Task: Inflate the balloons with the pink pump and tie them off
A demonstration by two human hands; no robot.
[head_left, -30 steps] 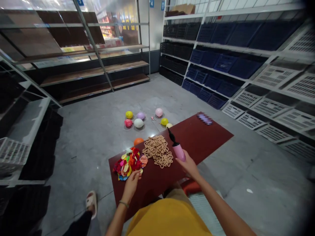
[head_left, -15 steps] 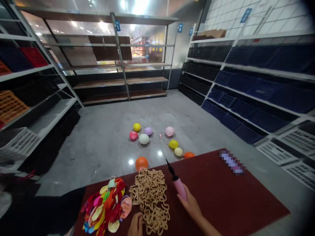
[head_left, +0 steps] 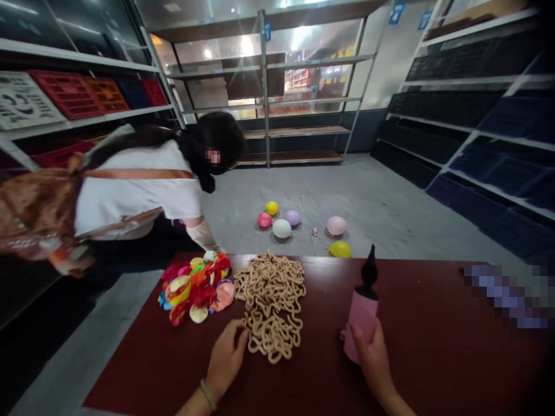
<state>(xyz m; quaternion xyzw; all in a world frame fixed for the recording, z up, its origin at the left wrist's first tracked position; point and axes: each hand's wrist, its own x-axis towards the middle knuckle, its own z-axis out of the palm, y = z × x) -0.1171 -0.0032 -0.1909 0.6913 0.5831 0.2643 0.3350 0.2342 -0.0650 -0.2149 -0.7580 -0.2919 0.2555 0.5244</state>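
at 11 o'clock from the right hand [head_left: 377, 358], in the head view, the long pink pump [head_left: 363, 318] sits in its curled fingers, black tip [head_left: 369, 271] pointing just past 12. the left hand [head_left: 226, 351] is bent by the tan squiggly heap [head_left: 275, 283], floppy balloons [head_left: 202, 289] at its 11 o'clock; i can't tell if it pinches anything.

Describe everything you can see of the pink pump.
The pump has a pink cylindrical body, a black collar and a black nozzle that tapers to a tip; it looks like plastic. The right hand grips its lower body, nozzle toward the picture's top, over the table. Whether its base touches the table is unclear.
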